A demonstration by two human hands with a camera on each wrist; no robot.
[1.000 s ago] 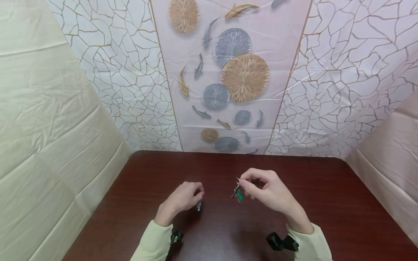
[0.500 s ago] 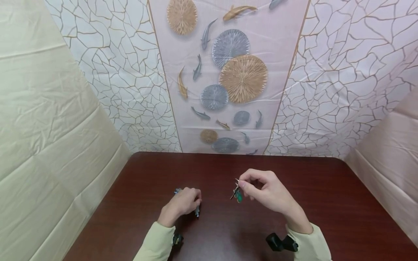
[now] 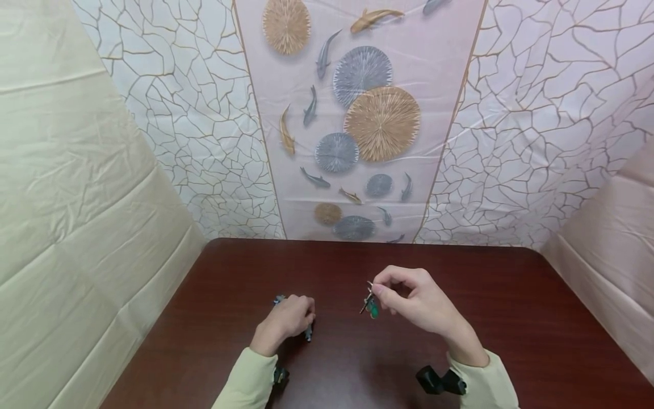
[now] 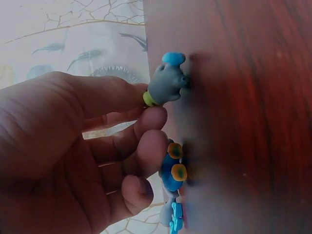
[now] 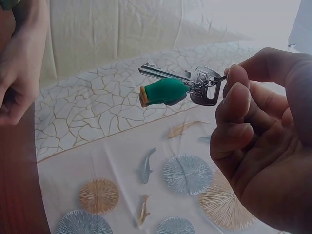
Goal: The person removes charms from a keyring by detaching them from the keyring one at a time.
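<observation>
My left hand (image 3: 292, 317) rests on the dark wooden table (image 3: 511, 318) with its fingers curled round a small grey and blue toy figure (image 3: 309, 334). In the left wrist view the toy (image 4: 165, 84) shows a grey part with a blue tip, and a blue part with orange spots (image 4: 173, 170) pressed against the tabletop. My right hand (image 3: 382, 289) hovers above the table and pinches a key ring between thumb and forefinger. From it hang silver keys (image 5: 200, 80) and a green fob (image 5: 163, 91); the fob (image 3: 374, 309) dangles just left of my fingers.
Patterned sheets with cracked lines, fish and round discs (image 3: 382, 122) hang behind the table. Plain cream sheets (image 3: 76, 187) close in the left and right sides. Black wrist camera mounts (image 3: 439, 380) sit at my sleeves.
My left hand has drawn slightly left and nearer to me, and the toy's end now shows past its knuckles. The right hand with the keys has hardly moved.
</observation>
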